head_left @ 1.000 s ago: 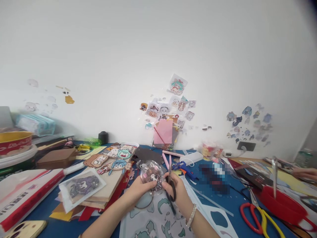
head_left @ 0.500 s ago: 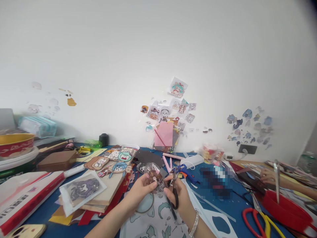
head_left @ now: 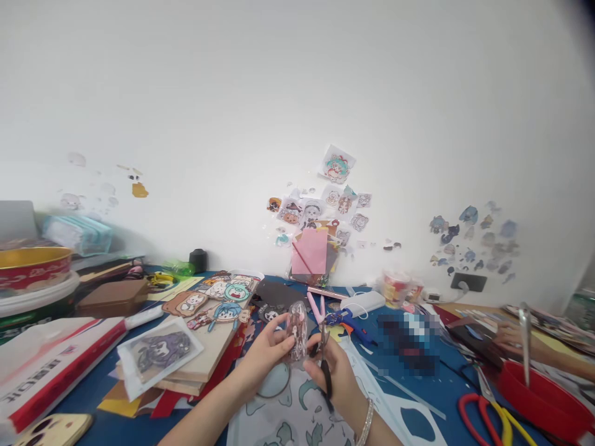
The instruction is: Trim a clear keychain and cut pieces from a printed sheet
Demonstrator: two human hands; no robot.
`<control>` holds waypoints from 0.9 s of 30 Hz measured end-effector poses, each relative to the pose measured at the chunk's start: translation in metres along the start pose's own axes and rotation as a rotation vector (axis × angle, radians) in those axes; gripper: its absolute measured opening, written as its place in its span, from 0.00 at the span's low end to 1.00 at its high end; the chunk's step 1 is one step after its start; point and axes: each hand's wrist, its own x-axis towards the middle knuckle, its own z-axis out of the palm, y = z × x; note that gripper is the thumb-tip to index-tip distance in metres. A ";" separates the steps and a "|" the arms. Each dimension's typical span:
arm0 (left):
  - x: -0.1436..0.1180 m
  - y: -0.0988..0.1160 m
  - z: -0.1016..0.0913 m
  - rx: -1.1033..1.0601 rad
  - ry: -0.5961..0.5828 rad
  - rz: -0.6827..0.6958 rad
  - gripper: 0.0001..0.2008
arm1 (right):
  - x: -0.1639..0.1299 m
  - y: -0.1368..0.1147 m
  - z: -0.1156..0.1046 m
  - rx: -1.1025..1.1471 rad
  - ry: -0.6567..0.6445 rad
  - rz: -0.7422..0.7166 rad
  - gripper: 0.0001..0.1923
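Observation:
My left hand (head_left: 266, 350) pinches a glossy clear-film piece with a brown cartoon print (head_left: 297, 327), tilted so that it shows narrow. Black-handled scissors (head_left: 327, 379) are gripped in my right hand (head_left: 344, 379), just right of the film piece, blades pointing up and away. Whether the blades touch the film cannot be made out. Beneath both hands lies a pale sheet printed with green cartoon shapes (head_left: 283, 414).
Left are cartoon cutouts (head_left: 223, 310) on a stack of boards, a bagged purple cutout (head_left: 162, 354) and a red-white box (head_left: 69, 365). Right are red-handled scissors (head_left: 481, 418), a red container (head_left: 543, 396) and another person's hand (head_left: 504, 334). Behind stands a pink card (head_left: 309, 251).
The film piece has turned from a broad face to a narrower, more edge-on view. The scissors remain in my right hand, now slightly apart from it. The whole view has shifted slightly.

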 end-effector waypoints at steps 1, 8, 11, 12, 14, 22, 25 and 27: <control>0.000 0.001 0.000 -0.007 0.003 0.010 0.39 | 0.000 0.000 0.000 -0.016 -0.002 -0.006 0.11; -0.001 0.003 -0.001 0.021 -0.009 0.082 0.41 | 0.003 0.008 -0.002 0.033 0.015 -0.050 0.13; -0.001 0.002 -0.003 0.050 -0.063 0.084 0.42 | 0.005 0.011 -0.004 0.090 0.043 -0.043 0.14; 0.000 0.001 -0.004 0.057 -0.088 0.083 0.42 | 0.005 0.011 -0.005 0.110 0.053 -0.034 0.14; 0.001 -0.001 -0.005 0.069 -0.136 0.082 0.42 | 0.005 0.010 -0.006 0.148 0.067 -0.018 0.14; -0.001 -0.011 -0.003 0.266 -0.123 0.024 0.48 | 0.006 0.014 -0.004 0.155 0.090 -0.022 0.12; -0.007 -0.012 0.001 0.329 -0.142 0.011 0.55 | 0.006 0.015 -0.001 0.145 0.027 -0.003 0.14; -0.010 -0.012 0.006 0.373 -0.155 0.035 0.57 | 0.006 0.014 0.000 0.143 -0.026 0.011 0.14</control>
